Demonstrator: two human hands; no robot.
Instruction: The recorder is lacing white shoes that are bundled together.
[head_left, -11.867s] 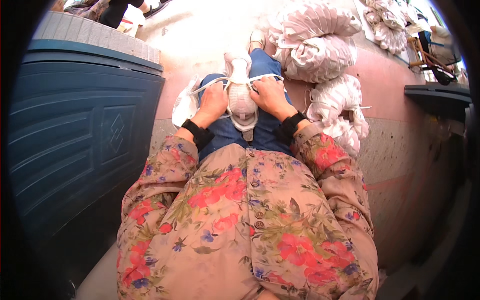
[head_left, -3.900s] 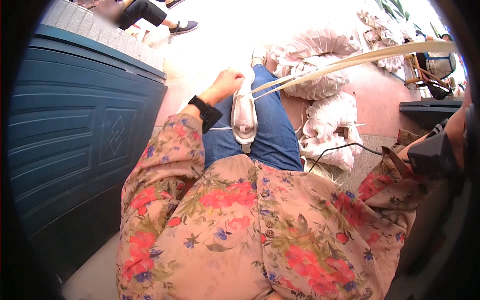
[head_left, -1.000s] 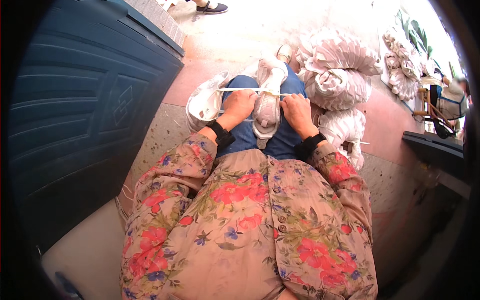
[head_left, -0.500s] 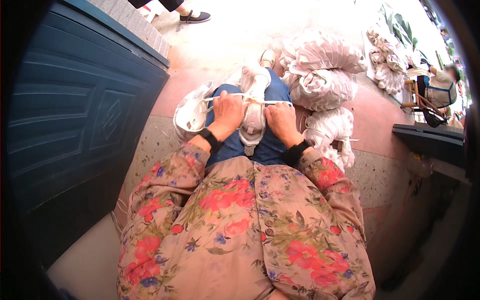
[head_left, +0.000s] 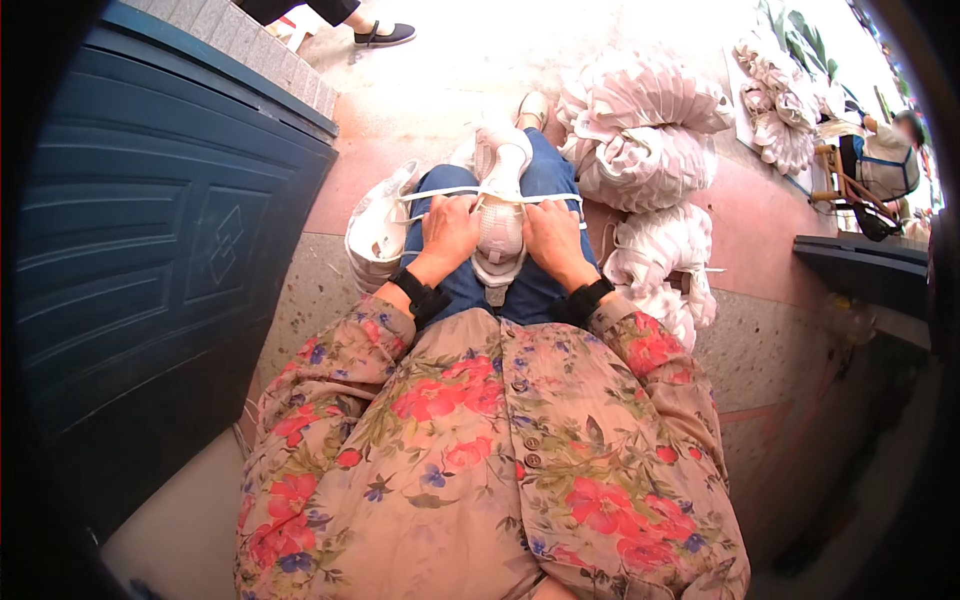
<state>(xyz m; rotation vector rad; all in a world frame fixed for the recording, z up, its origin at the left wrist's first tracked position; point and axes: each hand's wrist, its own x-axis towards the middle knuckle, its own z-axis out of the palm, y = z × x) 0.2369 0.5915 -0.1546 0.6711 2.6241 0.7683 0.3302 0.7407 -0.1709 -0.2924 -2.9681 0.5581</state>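
Observation:
A white sneaker (head_left: 500, 232) rests between my knees on blue jeans, its toe end toward me. A pale shoelace (head_left: 440, 192) runs out from it to both sides, crossing above my hands. My left hand (head_left: 450, 230) is closed at the left edge of the shoe, fingers curled on the lace. On the opposite edge, my right hand (head_left: 552, 236) is likewise closed on the lace, with its fingertips partly hidden. Beside my left knee is another white shoe (head_left: 380, 225), with its opening showing.
Bundles of white shoe pieces (head_left: 645, 165) are piled at my right, with a smaller bundle (head_left: 660, 250) nearer. A blue panelled door (head_left: 170, 220) stands at left. Farther right are more bundles (head_left: 775, 100) and a seated person (head_left: 885, 165). Another person's dark shoe (head_left: 385, 35) shows at the top.
Both hands have moved inward, from drawing the lace ends apart to gripping close against the shoe's sides. The lace ends now hang more loosely outward.

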